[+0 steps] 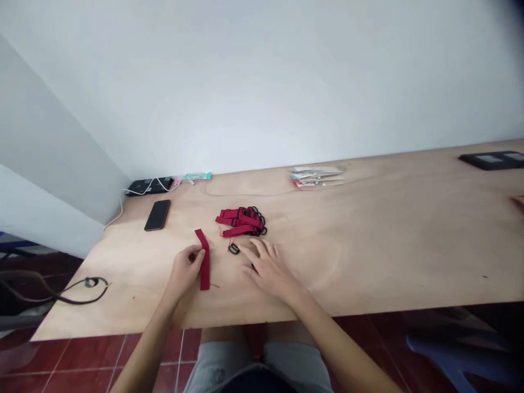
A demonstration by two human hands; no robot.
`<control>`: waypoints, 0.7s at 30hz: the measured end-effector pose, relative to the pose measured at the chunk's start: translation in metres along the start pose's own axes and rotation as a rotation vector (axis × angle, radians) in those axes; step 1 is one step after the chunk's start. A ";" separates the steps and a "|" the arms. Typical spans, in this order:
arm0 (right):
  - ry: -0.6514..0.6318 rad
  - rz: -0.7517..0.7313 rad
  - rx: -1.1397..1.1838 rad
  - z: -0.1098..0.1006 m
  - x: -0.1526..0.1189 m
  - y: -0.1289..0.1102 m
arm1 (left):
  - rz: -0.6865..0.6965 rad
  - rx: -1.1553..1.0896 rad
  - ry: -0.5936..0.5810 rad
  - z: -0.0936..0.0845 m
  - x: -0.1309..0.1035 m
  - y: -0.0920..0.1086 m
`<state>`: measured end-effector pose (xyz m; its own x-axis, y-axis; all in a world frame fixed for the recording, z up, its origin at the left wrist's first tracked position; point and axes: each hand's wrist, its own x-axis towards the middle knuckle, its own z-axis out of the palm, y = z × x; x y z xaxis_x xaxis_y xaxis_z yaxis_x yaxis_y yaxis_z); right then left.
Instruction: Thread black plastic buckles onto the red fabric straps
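A red fabric strip (205,270) is pinched between the thumb and fingers of my left hand (188,268), its upper end bent to the left. My right hand (268,268) rests over the wooden table with its fingers spread, the index fingertip close to a small black buckle (233,249). Something small and dark shows partly under that hand, too hidden to make out. Just beyond the buckle lies a pile of red straps with black buckles (241,221). A loose red thread (215,285) lies by the strip's lower end.
A phone (158,215) lies at the left of the wooden table (388,240). Behind it are a black power strip (149,186) with a white cable and a teal packet (198,177). Plastic packets (315,177) lie near the wall; a black device (493,160) sits far right.
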<state>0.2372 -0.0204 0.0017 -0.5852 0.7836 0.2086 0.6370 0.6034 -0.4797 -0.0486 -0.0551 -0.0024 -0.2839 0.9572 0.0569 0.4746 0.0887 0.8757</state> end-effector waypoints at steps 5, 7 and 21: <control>-0.065 -0.059 -0.109 0.009 0.011 -0.002 | 0.206 0.329 0.173 -0.001 0.018 -0.016; -0.055 -0.034 -0.109 0.011 0.014 -0.004 | 0.247 0.341 0.193 0.003 0.013 -0.016; -0.065 -0.158 -0.088 0.008 0.009 -0.007 | 0.417 0.559 0.141 -0.002 0.006 -0.014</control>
<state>0.2232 -0.0189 0.0006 -0.7108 0.6687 0.2182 0.5744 0.7309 -0.3685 -0.0587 -0.0516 -0.0137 -0.0725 0.9008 0.4282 0.9128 -0.1131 0.3925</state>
